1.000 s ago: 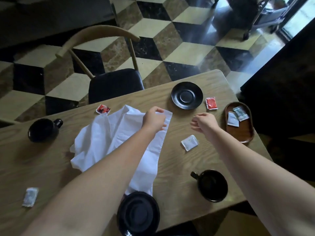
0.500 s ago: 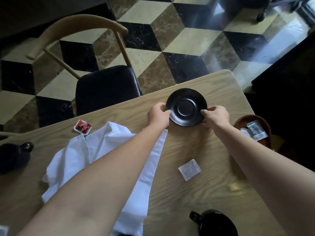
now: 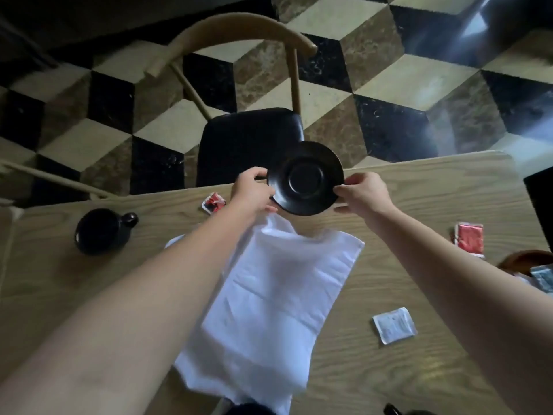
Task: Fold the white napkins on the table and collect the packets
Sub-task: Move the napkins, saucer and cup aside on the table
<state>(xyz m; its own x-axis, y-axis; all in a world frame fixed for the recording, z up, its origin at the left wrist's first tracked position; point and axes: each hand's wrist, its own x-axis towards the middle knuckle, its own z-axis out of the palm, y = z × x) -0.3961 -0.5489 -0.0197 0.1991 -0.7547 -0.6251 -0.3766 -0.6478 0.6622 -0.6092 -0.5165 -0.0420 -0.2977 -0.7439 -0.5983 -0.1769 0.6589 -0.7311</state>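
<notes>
Black saucer gripped by left hand and right hand at its left and right rims, over the far table edge. White napkin spread just near of it. Bare wood to the right, up to a white packet.

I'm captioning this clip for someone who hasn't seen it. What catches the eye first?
The black saucer, held by its rim between the left hand and right hand at the table's far edge. Just below it, the white napkin lies spread down the middle of the wooden table.
</notes>
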